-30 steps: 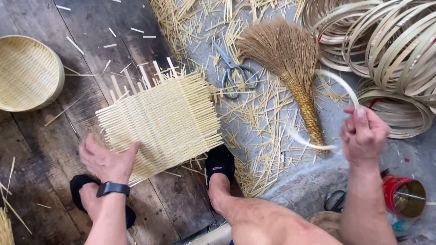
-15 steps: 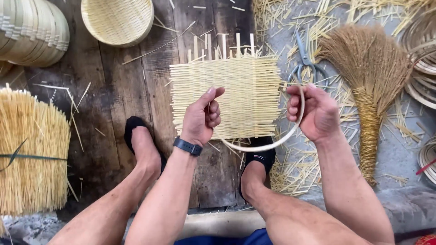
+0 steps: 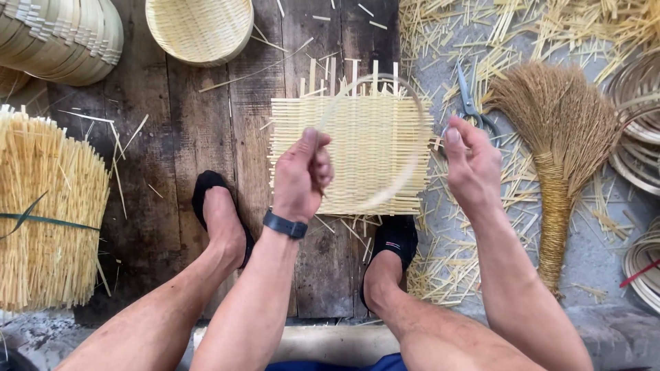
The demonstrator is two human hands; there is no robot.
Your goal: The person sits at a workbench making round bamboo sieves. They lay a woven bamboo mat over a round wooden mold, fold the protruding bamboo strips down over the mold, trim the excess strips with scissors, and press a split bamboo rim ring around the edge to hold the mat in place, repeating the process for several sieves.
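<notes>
A thin bamboo hoop (image 3: 371, 75), blurred by motion, hangs just above a square woven bamboo mat (image 3: 357, 148) on the dark wooden boards. My left hand (image 3: 302, 175), with a black wristband, pinches the hoop's left side. My right hand (image 3: 471, 161) grips its right side at the mat's right edge. My two feet in black shoes rest on the boards, the right shoe (image 3: 393, 237) touching the mat's near edge and the left shoe (image 3: 206, 196) beside the mat.
Scissors (image 3: 471, 103) and a straw hand broom (image 3: 557, 144) lie among loose bamboo slivers on the right. More hoops (image 3: 639, 117) pile at the far right. A round woven basket (image 3: 199, 27), a basket stack (image 3: 62, 38) and a tied strip bundle (image 3: 45, 206) sit to the left.
My right hand carried the hoop from the right side over the mat. My left hand left the mat and took hold of the hoop. The view swung to face the mat.
</notes>
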